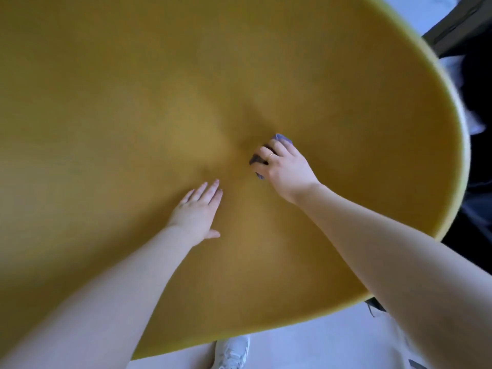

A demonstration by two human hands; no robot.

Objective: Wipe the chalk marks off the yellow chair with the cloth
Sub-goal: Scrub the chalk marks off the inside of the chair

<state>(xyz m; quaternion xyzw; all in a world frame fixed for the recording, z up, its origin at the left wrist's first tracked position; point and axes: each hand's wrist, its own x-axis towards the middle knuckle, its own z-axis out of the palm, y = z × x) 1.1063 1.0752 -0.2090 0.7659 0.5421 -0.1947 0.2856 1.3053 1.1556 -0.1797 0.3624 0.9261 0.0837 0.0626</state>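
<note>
- Head view: we are bracing the chair [133, 102] with our left hand [198, 211], fingers straight and flat.
- Our right hand [286, 169] is pressing the cloth [283, 138], fingers clamped round it, likely rubbing marks we cannot see.

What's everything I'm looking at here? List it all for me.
chair: one, yellow, fills most of the view
cloth: one, purple-grey, bunched on the chair seat under the right hand
floor: pale, below the chair's edge
shoe: one, white, on the floor at the bottom
dark furniture: black, beyond the chair at upper right, too unclear to name
chalk marks: none visible on the chair
ring: one, gold, on a right-hand finger
left hand: flat on the seat, fingers straight
right hand: grips the cloth against the seat
</note>
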